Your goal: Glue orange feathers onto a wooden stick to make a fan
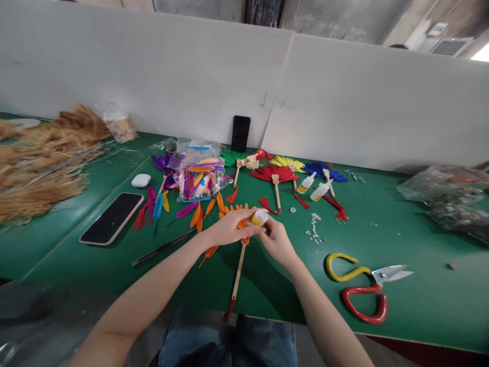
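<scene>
A small glue bottle, white with a yellow label, is held between my two hands over an orange feather fan. My left hand pinches the bottle with thumb and fingers from the left. Curled against its right end is my right hand, its fingertips partly hidden. Below the hands the fan's wooden handle points toward me, with a red tassel at the table edge. Loose orange feathers lie left of the fan. Much of the fan's head is covered by my hands.
Finished feather fans, a red one among them, lie behind with two glue bottles. White beads and scissors are on the right. Left are a phone, tweezers and bagged feathers.
</scene>
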`<action>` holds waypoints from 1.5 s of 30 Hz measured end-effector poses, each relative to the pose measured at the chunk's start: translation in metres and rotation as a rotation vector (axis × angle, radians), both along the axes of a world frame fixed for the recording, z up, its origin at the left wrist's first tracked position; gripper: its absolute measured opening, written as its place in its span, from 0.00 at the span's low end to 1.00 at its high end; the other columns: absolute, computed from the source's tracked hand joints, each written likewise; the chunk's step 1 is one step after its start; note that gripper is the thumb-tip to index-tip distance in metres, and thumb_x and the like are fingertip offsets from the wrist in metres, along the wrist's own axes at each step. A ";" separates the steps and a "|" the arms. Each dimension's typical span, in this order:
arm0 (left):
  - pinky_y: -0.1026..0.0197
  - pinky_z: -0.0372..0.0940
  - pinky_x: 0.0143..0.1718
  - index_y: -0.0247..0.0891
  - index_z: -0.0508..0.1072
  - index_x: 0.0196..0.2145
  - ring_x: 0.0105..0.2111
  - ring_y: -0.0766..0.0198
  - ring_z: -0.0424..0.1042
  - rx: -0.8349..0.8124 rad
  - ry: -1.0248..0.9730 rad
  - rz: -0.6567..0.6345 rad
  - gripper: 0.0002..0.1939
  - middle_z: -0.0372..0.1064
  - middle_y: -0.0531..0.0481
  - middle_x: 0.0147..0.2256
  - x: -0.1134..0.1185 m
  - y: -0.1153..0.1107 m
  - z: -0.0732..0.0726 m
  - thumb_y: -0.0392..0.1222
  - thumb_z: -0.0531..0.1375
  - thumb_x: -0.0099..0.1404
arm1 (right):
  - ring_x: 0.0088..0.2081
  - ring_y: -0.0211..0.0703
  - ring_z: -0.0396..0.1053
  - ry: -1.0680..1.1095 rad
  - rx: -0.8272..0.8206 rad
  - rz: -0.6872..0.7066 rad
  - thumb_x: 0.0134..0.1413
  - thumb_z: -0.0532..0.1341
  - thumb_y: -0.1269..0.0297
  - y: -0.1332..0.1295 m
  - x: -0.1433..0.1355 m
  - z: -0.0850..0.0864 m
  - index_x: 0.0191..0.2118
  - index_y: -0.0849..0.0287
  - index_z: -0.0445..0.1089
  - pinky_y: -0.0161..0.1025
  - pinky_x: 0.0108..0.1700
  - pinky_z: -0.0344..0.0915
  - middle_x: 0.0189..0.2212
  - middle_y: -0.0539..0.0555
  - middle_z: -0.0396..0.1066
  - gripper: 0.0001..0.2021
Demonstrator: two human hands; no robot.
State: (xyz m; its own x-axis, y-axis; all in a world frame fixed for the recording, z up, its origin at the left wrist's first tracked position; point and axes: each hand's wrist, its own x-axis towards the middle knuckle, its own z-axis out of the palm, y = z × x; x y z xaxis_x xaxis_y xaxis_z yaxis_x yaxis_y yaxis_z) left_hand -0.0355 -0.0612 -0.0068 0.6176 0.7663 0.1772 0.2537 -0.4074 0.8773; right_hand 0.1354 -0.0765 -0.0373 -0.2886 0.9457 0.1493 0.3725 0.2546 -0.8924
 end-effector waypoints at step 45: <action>0.65 0.66 0.33 0.35 0.71 0.48 0.30 0.62 0.73 -0.037 0.005 0.084 0.20 0.74 0.48 0.33 0.011 0.005 0.000 0.51 0.58 0.64 | 0.24 0.37 0.58 0.113 0.052 -0.107 0.51 0.55 0.64 0.004 0.001 -0.004 0.37 0.63 0.70 0.34 0.27 0.55 0.25 0.51 0.65 0.11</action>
